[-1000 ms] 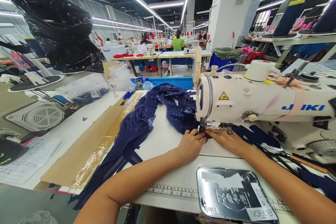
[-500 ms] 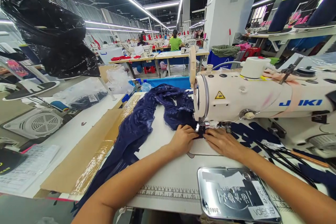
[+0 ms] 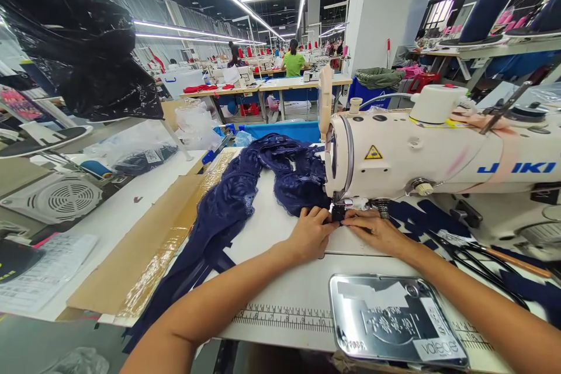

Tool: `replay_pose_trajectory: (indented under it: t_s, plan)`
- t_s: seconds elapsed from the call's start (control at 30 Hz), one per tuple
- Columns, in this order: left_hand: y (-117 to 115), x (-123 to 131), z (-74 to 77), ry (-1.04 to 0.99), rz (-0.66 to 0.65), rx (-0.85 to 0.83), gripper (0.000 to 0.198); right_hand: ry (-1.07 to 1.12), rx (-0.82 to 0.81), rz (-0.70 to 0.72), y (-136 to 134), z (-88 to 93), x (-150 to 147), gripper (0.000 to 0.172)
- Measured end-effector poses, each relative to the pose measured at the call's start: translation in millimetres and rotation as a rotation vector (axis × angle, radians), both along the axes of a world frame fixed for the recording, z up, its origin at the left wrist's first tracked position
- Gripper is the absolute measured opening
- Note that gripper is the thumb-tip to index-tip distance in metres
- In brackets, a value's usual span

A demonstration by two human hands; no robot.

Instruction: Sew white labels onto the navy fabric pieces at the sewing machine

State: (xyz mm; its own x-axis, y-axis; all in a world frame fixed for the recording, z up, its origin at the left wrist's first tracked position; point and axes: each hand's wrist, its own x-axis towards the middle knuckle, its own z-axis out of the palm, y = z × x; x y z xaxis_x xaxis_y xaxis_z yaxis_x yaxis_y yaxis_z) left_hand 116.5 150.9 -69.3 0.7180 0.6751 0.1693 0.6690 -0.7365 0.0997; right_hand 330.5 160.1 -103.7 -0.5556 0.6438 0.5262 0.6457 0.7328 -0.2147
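Note:
Navy lace bras [image 3: 232, 193] lie in a joined strip over the white table, running up to the needle area of a sewing machine [image 3: 377, 158]. My left hand [image 3: 312, 232] is closed at the presser foot, its thumb and fingertips pinching the small dark end of the bra. From the other side my right hand [image 3: 374, 231] pinches the same dark end, fingers nearly straight and pressed together. The two hands' fingertips almost meet just in front of the needle. The exact edge between them is partly hidden by the fingers.
A metal tin [image 3: 397, 318] lies near the front edge, beside a printed ruler [image 3: 284, 318]. Black scissors [image 3: 477, 266] and navy scraps [image 3: 433, 219] are at the right. Taped cardboard [image 3: 144, 251] covers the left side. A black plastic bag [image 3: 83, 41] hangs upper left.
My left fingers have bunched up and the thumb has come under them. My right fingers have drawn together into a pinch. More of the dark end shows at the presser foot.

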Motion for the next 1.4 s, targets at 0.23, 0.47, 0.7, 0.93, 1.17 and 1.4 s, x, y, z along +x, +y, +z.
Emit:
replay_pose_trajectory:
  t_s: [0.23,0.47,0.7,0.93,1.17,1.4]
  plan:
    - [-1.2,0.3,1.9,0.051,-0.012,0.015,0.041,-0.14,0.106,0.053,-5.5,10.0,-1.4,0.033]
    - [-8.3,-5.0,7.4,0.188,-0.071,0.043,0.047,-0.268,0.204,0.015,-11.7,13.9,-5.5,0.031]
    - [2.8,-14.2,6.2,0.167,-0.112,0.059,0.039,-0.256,0.235,0.028,-13.8,15.6,-9.0,0.028]
    - [5.9,-13.4,6.5,0.149,-0.114,0.059,0.036,-0.309,0.265,0.004,-11.9,18.2,-9.5,0.029]
    - [7.3,-12.8,9.6,0.136,-0.121,0.042,0.033,-0.293,0.277,0.009,-12.0,18.9,-12.1,0.028]
    - [18.0,-14.4,8.5,0.147,-0.121,0.05,0.036,-0.282,0.191,-0.07,-9.7,12.6,-10.1,0.031]
